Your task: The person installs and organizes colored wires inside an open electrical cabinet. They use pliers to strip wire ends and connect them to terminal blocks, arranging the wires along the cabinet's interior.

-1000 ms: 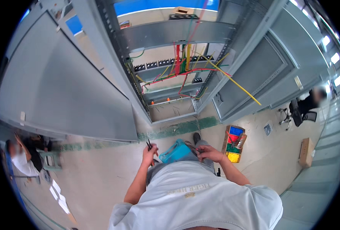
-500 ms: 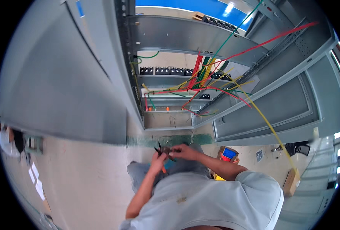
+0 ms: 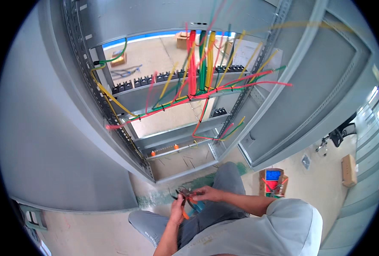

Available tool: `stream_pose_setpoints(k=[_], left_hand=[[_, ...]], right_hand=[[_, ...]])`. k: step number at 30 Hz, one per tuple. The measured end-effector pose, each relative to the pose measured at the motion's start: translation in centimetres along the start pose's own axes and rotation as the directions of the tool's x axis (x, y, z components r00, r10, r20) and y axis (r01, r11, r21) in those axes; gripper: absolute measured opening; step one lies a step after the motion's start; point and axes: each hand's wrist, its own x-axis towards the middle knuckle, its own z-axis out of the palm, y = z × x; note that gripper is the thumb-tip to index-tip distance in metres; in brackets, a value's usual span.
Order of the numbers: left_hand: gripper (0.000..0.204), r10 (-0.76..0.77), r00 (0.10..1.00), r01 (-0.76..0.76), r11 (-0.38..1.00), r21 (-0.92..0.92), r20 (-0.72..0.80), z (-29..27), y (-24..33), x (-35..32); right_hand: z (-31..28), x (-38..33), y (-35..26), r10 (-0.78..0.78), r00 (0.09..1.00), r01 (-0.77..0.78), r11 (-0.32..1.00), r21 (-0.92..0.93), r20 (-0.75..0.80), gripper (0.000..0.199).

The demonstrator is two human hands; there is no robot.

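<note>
My left hand (image 3: 177, 209) is closed round a hand tool with an orange handle (image 3: 185, 214), which looks like pliers. Dark jaws or prongs stick out beyond its fingers. Right beside it, my right hand (image 3: 208, 194) is closed at the dark metal parts; small dark and reddish pieces (image 3: 193, 198) show between the hands, too small to name. Both hands are held low over my lap, in front of the open grey cabinet (image 3: 181, 173). Inside hang bundled red wires (image 3: 192, 64), green wires (image 3: 202, 64) and yellow wires (image 3: 210, 64), with loose ends spreading sideways.
Rows of black terminal holders (image 3: 144, 81) line a cabinet rail. The left cabinet door (image 3: 70, 149) and the right one (image 3: 300, 115) stand swung out. On the floor to my right are a box of tools (image 3: 275, 181) and a cardboard box (image 3: 348, 170).
My view has shifted closer to the cabinet and swung, so the wires look larger. Both hands stay together at the tool, and the toolbox shows more fully.
</note>
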Motion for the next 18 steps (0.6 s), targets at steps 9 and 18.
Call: stream_pose_setpoints(k=[9,18], left_hand=[[0.056,0.030,0.978,-0.107,0.920,0.378,0.205,9.3,-4.4,3.2],[0.049,0.724,0.573,-0.632,0.094,0.769,0.383,29.2,20.0,-1.0]], right_hand=[[1.1,-4.7,7.9,-0.122,0.808,0.260,0.952,0.162,-0.576,0.033],[-5.2,-9.7,8.5,-0.142,0.844,0.511,0.509,0.693,-0.518,0.015]])
